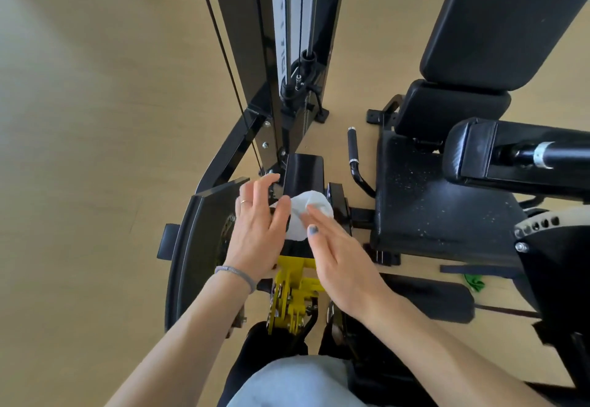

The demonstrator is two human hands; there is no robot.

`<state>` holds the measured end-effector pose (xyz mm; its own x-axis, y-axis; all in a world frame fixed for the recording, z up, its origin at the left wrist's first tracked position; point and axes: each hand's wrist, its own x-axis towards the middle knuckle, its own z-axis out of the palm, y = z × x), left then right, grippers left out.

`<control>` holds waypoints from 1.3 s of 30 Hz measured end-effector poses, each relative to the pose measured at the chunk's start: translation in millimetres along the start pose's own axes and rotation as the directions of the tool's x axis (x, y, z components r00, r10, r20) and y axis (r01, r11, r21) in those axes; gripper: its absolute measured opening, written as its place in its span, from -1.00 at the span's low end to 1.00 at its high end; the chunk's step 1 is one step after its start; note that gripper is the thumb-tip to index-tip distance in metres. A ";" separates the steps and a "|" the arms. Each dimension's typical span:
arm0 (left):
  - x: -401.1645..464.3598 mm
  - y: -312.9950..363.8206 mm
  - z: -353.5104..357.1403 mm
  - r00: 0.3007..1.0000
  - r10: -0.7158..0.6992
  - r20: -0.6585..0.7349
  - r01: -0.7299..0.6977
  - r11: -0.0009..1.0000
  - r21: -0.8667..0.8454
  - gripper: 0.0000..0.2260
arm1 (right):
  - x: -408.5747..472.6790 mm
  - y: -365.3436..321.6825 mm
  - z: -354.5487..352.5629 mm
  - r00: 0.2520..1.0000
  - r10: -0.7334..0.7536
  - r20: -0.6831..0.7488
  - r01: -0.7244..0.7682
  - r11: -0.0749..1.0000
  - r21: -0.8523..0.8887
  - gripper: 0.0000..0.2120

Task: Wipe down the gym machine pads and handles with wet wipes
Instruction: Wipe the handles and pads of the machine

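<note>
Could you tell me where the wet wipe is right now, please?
In the head view, the white wet wipe lies centre frame on the machine's black housing, between the left hand and right hand, above the yellow bracket.

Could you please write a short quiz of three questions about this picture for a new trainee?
1. True or false: the white wipe lies between both hands on a black machine part.
2. Which hand wears a ring: A) left hand B) right hand?
3. What colour is the metal bracket below the hands?

Key: 1 true; 2 A; 3 yellow.
</note>
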<state>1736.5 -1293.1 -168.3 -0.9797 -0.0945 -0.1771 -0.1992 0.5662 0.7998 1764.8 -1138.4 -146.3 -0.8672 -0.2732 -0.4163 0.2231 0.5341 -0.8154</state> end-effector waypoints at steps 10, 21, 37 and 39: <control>7.1 0.5 11.1 0.753 0.517 0.408 -0.652 0.501 0.569 -0.74 | 0.3 -1.3 -10.8 0.927 0.357 -0.120 -0.143 0.628 0.765 -0.59; -34.9 -54.0 33.5 0.898 0.425 0.115 -0.419 0.744 0.521 -0.93 | 12.2 2.0 -8.1 0.955 0.294 0.035 -0.258 0.770 0.584 -0.72; -55.2 -50.2 79.1 0.969 0.212 -0.130 -0.162 0.935 0.315 -0.90 | 0.5 21.4 34.7 0.887 0.444 0.127 -0.392 0.578 0.715 -0.63; -59.5 -55.2 82.3 0.965 0.263 -0.013 -0.237 0.888 0.394 -0.86 | 3.1 23.4 34.7 0.866 0.481 0.138 -0.426 0.562 0.709 -0.65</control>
<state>1807.8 -1251.4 -249.0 -0.9978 0.0471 0.0474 0.0651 0.8477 0.5265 1782.8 -1154.4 -180.6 -0.5816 -0.0901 -0.8085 0.8104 -0.1509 -0.5661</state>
